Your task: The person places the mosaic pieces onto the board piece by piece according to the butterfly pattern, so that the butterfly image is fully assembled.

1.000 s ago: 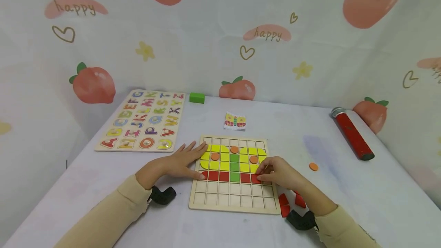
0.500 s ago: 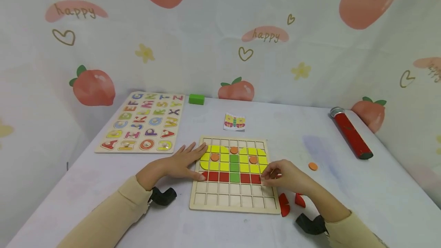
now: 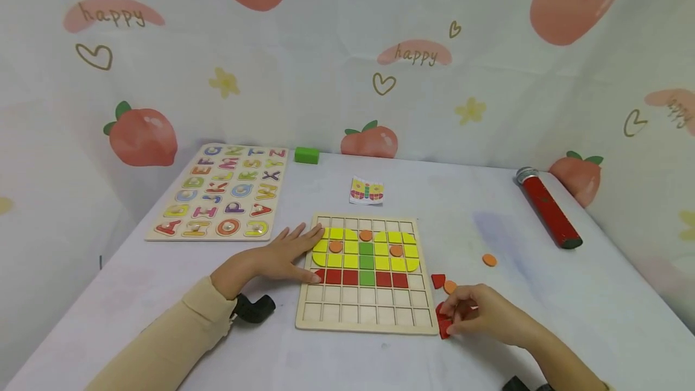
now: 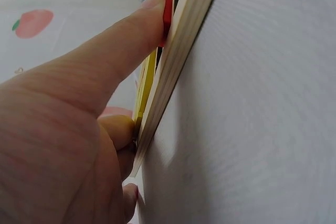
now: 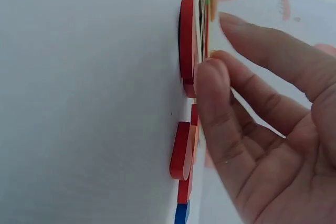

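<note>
A wooden grid board (image 3: pixel 366 315) lies mid-table with yellow, red, green and orange pieces set in its cells. My left hand (image 3: pixel 279 256) rests on the board's left edge, fingers spread. In the left wrist view its thumb (image 4: pixel 113 51) presses near a red piece (image 4: pixel 168 11). Off the board's lower right corner, my right hand (image 3: pixel 485 314) hovers at some red pieces (image 3: pixel 445 327), partly covering them. The right wrist view shows its fingertips (image 5: pixel 212 77) beside a red piece (image 5: pixel 186 40), with a gap between thumb and finger and nothing held.
A red piece (image 3: pixel 438 281) and orange discs (image 3: pixel 449 286) lie right of the board; another orange disc (image 3: pixel 489 260) is farther out. Behind stand a picture card (image 3: pixel 366 190), a green block (image 3: pixel 306 155), an alphabet puzzle (image 3: pixel 219 192) and a red microphone (image 3: pixel 548 210).
My right hand has left the board's red row and moved right and toward me, to the loose red pieces. The left hand stays on the board's edge.
</note>
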{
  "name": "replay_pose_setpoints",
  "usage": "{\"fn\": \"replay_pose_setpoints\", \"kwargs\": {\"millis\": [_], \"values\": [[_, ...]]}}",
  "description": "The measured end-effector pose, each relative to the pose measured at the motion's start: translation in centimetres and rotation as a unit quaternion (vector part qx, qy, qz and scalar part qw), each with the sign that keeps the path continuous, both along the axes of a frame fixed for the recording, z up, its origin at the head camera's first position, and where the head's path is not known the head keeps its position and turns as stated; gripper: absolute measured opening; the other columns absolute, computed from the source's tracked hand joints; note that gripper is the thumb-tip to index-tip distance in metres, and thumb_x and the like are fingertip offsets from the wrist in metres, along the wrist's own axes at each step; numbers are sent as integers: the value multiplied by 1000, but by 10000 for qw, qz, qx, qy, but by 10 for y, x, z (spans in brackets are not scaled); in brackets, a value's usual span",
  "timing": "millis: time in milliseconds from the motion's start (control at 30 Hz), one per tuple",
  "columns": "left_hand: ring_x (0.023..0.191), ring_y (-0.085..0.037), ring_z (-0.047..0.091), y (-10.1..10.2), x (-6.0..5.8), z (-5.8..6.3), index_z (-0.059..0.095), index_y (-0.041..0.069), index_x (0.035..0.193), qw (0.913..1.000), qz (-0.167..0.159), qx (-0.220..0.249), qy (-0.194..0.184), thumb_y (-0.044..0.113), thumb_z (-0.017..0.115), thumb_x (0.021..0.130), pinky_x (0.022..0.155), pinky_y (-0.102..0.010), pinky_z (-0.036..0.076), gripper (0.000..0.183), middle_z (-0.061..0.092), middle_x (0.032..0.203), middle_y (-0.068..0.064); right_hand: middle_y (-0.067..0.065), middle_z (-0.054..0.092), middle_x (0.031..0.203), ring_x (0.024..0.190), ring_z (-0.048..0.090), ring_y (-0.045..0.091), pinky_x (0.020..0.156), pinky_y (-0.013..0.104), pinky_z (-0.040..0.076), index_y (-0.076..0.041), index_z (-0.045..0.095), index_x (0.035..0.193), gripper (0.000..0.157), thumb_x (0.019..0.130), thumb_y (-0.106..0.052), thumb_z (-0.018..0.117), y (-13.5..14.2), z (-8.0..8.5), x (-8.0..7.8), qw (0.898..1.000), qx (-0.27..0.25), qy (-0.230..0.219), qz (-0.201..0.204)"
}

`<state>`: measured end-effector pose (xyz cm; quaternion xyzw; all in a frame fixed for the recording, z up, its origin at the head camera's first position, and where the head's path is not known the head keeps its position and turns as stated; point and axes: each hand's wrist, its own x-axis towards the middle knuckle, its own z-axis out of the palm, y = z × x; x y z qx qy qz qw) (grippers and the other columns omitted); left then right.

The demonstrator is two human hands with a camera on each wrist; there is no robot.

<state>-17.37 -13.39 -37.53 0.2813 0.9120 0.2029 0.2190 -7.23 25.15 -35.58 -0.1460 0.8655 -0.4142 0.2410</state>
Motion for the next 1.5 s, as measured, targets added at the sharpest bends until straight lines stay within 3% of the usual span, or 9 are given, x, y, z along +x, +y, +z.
{"fn": "replay_pose_setpoints", "kwargs": {"millis": [200,533,700,867,1100,1333,1500], "values": [[146,-30,-7,-1,0,0,9,19,151,10000,-3,17,-4,61,63,77,117,-52,-7,101,4,159,0,5,58,82,70,55,7,61,18,50,-6,65,93,30,74,-25,78,3,-5,7,9998,-72,194,-44],[146,-31,-6,-1,0,0,9,17,151,9999,-78,36,59,60,62,78,116,-53,-6,100,5,159,-1,0,57,82,68,54,5,59,19,50,-10,64,92,27,75,-25,77,1,-13,12,9959,-125,876,160],[146,-31,-6,0,-1,-1,9,17,151,9999,-78,28,80,60,62,78,116,-53,-6,100,5,159,-1,-3,56,81,68,52,3,57,18,49,-13,68,93,23,76,-25,77,-1,-12,12,9943,225,1045,8],[146,-30,-6,0,0,-1,9,18,151,10000,-57,6,81,60,62,78,117,-53,-6,100,5,159,0,-2,53,81,65,48,4,55,17,46,-15,71,97,25,75,-27,77,-3,-10,11,9930,473,1072,-148],[146,-30,-6,0,0,0,9,18,151,10000,-37,9,37,60,63,78,117,-52,-6,101,5,159,0,-4,52,83,68,49,3,57,16,46,-15,65,94,23,77,-28,75,-4,-9,6,9905,572,1240,187],[146,-30,-6,-1,0,0,9,19,151,10000,-14,37,29,61,63,77,117,-52,-6,101,4,159,1,-1,54,88,70,50,4,59,18,47,-13,61,90,25,76,-27,76,-5,-8,3,9941,492,955,156],[146,-29,-7,-1,-1,1,7,20,151,10000,-6,9,-18,63,62,76,117,-51,-7,102,3,159,1,-2,52,86,69,50,4,58,17,46,-13,62,91,25,76,-27,76,-7,-8,3,9937,517,984,167]]}}
